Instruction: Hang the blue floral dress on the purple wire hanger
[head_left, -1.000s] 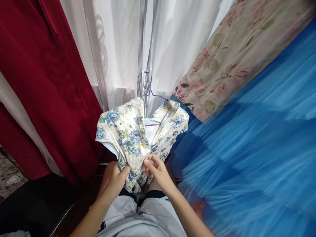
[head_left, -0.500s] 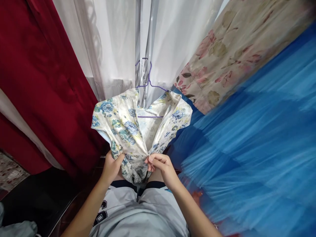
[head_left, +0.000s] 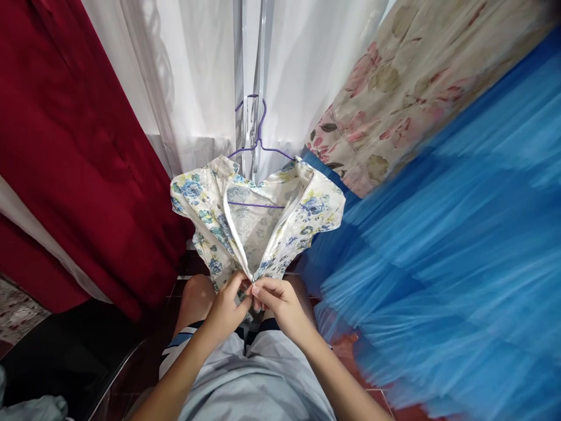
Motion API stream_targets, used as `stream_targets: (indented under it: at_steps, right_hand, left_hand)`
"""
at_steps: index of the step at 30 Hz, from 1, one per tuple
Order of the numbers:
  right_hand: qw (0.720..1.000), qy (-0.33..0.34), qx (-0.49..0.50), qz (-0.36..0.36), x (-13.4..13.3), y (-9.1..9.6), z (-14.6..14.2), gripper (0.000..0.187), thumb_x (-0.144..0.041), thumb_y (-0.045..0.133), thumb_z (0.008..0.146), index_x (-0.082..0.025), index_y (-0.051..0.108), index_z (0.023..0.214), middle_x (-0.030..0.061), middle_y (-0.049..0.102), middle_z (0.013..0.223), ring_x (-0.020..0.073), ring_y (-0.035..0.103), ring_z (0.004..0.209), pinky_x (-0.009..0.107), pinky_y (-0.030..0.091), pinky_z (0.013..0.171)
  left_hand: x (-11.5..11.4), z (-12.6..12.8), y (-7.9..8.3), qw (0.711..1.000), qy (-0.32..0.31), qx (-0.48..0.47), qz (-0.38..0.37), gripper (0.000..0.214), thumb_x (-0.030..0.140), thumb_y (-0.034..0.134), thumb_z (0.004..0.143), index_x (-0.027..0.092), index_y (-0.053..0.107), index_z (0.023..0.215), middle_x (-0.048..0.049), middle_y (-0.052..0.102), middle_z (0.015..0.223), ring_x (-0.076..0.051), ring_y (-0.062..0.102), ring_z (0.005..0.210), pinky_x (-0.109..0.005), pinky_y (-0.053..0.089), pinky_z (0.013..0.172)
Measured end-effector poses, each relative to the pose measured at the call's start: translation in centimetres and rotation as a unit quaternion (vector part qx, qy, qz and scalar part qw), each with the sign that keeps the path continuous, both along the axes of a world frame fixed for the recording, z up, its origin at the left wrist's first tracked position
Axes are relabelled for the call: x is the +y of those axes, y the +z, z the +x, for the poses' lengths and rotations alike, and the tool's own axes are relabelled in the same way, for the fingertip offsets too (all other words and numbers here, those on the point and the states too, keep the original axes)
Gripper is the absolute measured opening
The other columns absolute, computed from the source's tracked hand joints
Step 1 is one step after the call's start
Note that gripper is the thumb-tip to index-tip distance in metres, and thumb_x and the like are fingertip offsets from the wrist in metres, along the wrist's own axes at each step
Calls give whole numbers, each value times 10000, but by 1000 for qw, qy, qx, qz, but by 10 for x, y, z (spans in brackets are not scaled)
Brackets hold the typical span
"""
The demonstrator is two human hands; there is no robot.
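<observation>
A white dress with blue flowers hangs on a purple wire hanger in front of my knees. Its zipper is open in a V from the neck down to my fingers. My right hand pinches the small zipper pull at the foot of the V. Close beside it, my left hand is closed on the dress fabric just left of the pull. The lower part of the dress is hidden behind both hands.
White curtains hang behind the hanger. Dark red cloth falls on the left, above a black seat. On the right are a beige floral garment and a wide blue tulle skirt. Dark red tiles cover the floor.
My left hand has moved from the dress's left side to the middle, beside my right hand. The zipper's left edge has turned outward and the neck opening looks wider.
</observation>
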State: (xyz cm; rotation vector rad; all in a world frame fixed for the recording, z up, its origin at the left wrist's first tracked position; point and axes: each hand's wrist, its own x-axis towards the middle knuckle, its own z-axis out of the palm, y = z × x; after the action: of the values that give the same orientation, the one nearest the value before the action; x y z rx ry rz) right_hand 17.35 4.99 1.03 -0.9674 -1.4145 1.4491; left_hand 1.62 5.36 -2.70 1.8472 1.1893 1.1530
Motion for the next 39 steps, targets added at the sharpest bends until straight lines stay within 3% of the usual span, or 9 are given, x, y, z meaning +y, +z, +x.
stream_targets:
  at_steps: [4, 11, 17, 22, 28, 31, 34, 36, 39]
  right_hand:
    - [1000, 17, -7, -6, -4, 2, 1, 305, -401, 632, 883, -169, 650, 685, -4, 575, 577, 117, 471, 547, 253, 338, 553]
    - [982, 26, 140, -122, 6, -4, 9, 249, -362, 652, 849, -130, 719, 784, 2, 563, 533, 94, 421, 466, 230, 323, 493]
    - [918, 89, 255, -289, 31, 10, 22, 158, -260, 668, 797, -112, 673, 744, -91, 245, 491, 52, 142, 434, 178, 165, 392]
    - [946, 87, 232, -211, 79, 66, 24, 135, -210, 614, 836, -90, 673, 811, -84, 235, 535, 52, 156, 431, 159, 147, 361]
    - [967, 3, 228, -112, 135, 142, 10, 205, -145, 484, 887, -93, 637, 761, -86, 253, 492, 50, 163, 398, 166, 123, 358]
    - [968, -19, 232, -88, 137, 149, 4, 202, -155, 478, 877, -102, 633, 759, -72, 325, 471, 51, 203, 388, 181, 135, 374]
    - [974, -46, 216, -45, 130, 145, 5, 149, -185, 534, 837, -108, 645, 773, -59, 386, 471, 55, 245, 388, 203, 157, 387]
    - [975, -57, 212, -26, 127, 147, 8, 142, -200, 548, 823, -110, 646, 773, -58, 387, 472, 56, 248, 390, 212, 154, 396]
    - [976, -64, 207, 7, 127, 156, 14, 167, -205, 542, 824, -98, 659, 773, -59, 377, 463, 55, 255, 392, 217, 145, 404]
  left_hand:
    - [-4, 6, -6, 1000, 24, -18, -8, 64, 197, 531, 902, 214, 557, 846, -10, 640, 783, -167, 615, 758, -261, 463, 724]
    - [-9, 5, 5, 1000, -19, 16, 13, 135, 204, 490, 930, 203, 526, 800, -7, 597, 735, -147, 574, 706, -246, 430, 701]
    - [-8, 2, 9, 998, -32, 48, 20, 165, 219, 500, 927, 204, 479, 765, 7, 535, 659, -131, 522, 612, -233, 390, 620]
    - [-7, 2, 12, 997, -38, 67, 7, 189, 226, 505, 920, 213, 470, 735, 6, 546, 638, -142, 528, 598, -245, 392, 615]
    - [-4, 4, 11, 996, -46, 79, -12, 155, 229, 488, 922, 222, 492, 767, -5, 619, 703, -151, 583, 612, -246, 423, 622]
    - [0, 5, 11, 991, -49, 127, -3, 147, 217, 475, 927, 216, 493, 781, -19, 648, 739, -162, 610, 659, -245, 422, 629]
    - [7, 9, 23, 969, -81, 232, 19, 100, 176, 476, 910, 211, 535, 838, -38, 667, 766, -193, 641, 696, -257, 413, 614]
    - [12, 16, 35, 937, -107, 329, 48, 132, 130, 476, 883, 200, 582, 920, -69, 686, 803, -229, 663, 716, -278, 412, 607]
    - [18, 30, 45, 875, -118, 462, 83, 383, 16, 513, 761, 132, 613, 1112, -149, 708, 904, -286, 686, 764, -312, 430, 623]
